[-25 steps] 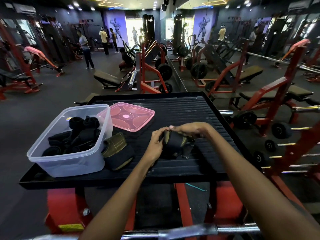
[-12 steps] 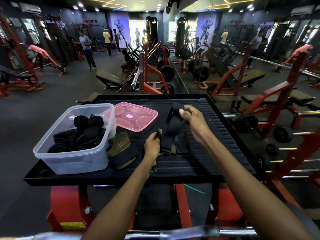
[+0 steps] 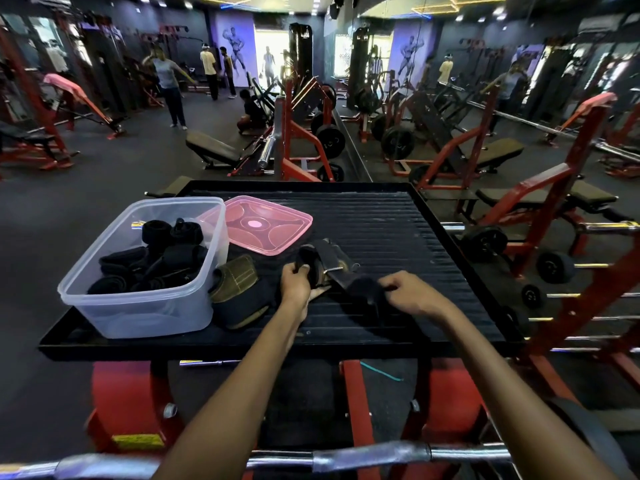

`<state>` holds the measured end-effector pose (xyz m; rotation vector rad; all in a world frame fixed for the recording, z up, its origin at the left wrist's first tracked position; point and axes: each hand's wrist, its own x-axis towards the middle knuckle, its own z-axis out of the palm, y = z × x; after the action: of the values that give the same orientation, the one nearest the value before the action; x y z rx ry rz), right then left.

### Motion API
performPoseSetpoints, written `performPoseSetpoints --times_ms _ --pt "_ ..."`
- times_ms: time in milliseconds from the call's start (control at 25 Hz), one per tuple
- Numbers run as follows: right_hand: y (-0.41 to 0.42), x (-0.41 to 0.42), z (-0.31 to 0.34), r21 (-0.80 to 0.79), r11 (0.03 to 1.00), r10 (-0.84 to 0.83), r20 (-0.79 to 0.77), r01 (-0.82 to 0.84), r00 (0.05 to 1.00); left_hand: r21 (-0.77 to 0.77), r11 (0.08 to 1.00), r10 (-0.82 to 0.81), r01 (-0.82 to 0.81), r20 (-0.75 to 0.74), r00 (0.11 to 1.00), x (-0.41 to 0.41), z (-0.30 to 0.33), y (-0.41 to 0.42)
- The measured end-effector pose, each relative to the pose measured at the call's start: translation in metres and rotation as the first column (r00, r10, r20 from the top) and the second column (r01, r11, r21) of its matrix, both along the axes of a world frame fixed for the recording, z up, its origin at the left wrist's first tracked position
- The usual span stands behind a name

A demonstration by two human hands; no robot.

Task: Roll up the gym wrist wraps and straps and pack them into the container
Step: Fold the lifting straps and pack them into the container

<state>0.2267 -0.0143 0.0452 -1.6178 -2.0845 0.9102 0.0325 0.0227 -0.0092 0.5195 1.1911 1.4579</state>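
A: Where do we start?

B: At our left hand (image 3: 295, 285). Its fingers and thumb are curled round the bunched end of a black strap (image 3: 341, 273), a flat woven band with a small metal buckle near its middle. Our right hand (image 3: 410, 293) pinches the other end, fingers bent down onto the dark fabric. The strap runs between them, slanting from about ten o'clock to four o'clock, low over the platform.

A: And the platform?

B: A black, square platform (image 3: 398, 230) with fine ribs running side to side and a raised lip. At nine o'clock from our left hand, just beside it, lies a wrap (image 3: 239, 292): black padding with an olive face and pale stitching, loosely folded.

A: The container?

B: Further toward nine o'clock, touching that wrap. The container (image 3: 138, 306) is a clear, rounded-corner plastic tub, and inside it sit several black rolls (image 3: 156, 258), soft and matte. The pink lid (image 3: 266, 225) lies flat at eleven o'clock, translucent, with moulded curved panels and a pale oval in its centre; its near corner is behind the strap.

A: Any writing we can read?

B: None. A yellow label on the red frame (image 3: 138, 441) at seven o'clock is too blurred. A steel bar (image 3: 363, 457) crosses at six o'clock.
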Motion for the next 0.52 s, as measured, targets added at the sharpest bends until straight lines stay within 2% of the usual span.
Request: performPoseSetpoints --times_ms 40,120,200,360,440,520 --pt "0.006 -0.002 -0.002 0.043 0.998 -0.052 0.044 0.05 0.998 0.005 1.0 -0.005 0.005 -0.018 1.0 0.001 0.002 -0.002" --pt "0.014 -0.013 0.002 0.161 0.962 -0.199 -0.14 0.221 0.97 0.041 0.999 -0.025 0.027 -0.054 0.998 0.002 0.003 -0.005" --pt "0.021 -0.03 0.01 0.179 0.94 -0.233 -0.283 0.29 0.93 0.095 0.992 -0.077 0.082 -0.056 0.995 0.003 0.006 -0.009" --pt "0.027 -0.057 -0.003 -0.017 0.997 -0.072 -0.308 0.07 0.949 0.119 0.966 -0.216 0.228 -0.101 0.971 0.006 0.009 -0.016" --pt "0.024 -0.059 -0.013 -0.038 0.999 0.005 -0.351 -0.02 0.936 0.09 0.979 -0.159 0.181 -0.21 0.965 0.004 0.004 -0.012" --pt "0.018 -0.056 -0.017 -0.013 0.999 0.024 -0.342 -0.03 0.94 0.086 0.992 -0.054 0.092 -0.367 0.929 0.001 -0.002 -0.008"
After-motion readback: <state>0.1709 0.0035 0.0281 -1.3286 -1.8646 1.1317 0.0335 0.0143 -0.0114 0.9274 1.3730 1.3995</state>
